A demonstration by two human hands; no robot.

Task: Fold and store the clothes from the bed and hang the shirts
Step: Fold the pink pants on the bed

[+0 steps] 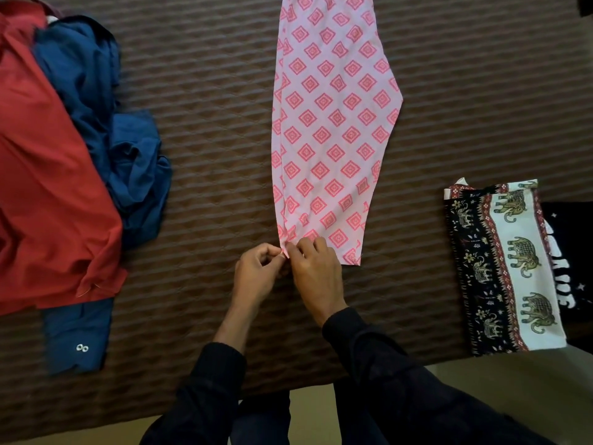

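Pink patterned trousers [333,130] flat on the bed [208,123], long axis from 12 to 6 o'clock. Near hem corner pinched by left hand [256,271] and right hand [316,268], both equally close; rest stretching away toward 12.

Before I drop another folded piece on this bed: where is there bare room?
Bare bedspread lies between the blue shirt and the pink patterned trousers, and again between the trousers and the elephant-print cloth. The left side is crowded by the red shirt.
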